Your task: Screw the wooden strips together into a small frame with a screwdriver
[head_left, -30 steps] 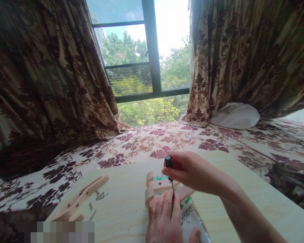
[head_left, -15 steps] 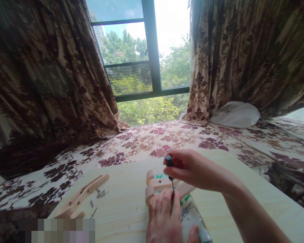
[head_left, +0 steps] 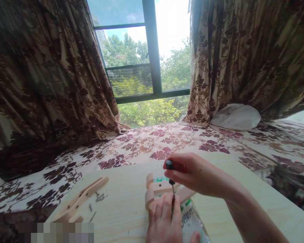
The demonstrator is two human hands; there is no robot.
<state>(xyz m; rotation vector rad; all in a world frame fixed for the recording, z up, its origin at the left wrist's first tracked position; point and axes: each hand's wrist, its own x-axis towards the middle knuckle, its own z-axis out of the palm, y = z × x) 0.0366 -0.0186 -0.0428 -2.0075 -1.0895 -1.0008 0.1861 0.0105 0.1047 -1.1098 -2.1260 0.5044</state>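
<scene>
My right hand point(head_left: 184, 168) is closed round the dark handle of a screwdriver point(head_left: 169, 165), held upright with its shaft pointing down. The shaft's lower end goes in between the fingers of my left hand point(head_left: 164, 217), so the tip is hidden. My left hand is over pale wooden pieces point(head_left: 149, 199), fingers pressed together on them and thumb apart. One wooden bar point(head_left: 164, 185) with a dark hole lies just beyond the fingers. Under the wood is a plastic packet point(head_left: 191, 222) with green and black print.
A light wooden board point(head_left: 121, 202) carries the work. On its left lie joined wooden pieces point(head_left: 82, 199) with dark holes, beside several loose screws point(head_left: 100, 197). Behind are flowered fabric point(head_left: 142, 141), a white bag point(head_left: 235, 116), curtains point(head_left: 53, 67) and a window point(head_left: 149, 60).
The whole view has shifted slightly, with things a little lower in the picture. Both hands and the screwdriver keep nearly the same pose over the wood.
</scene>
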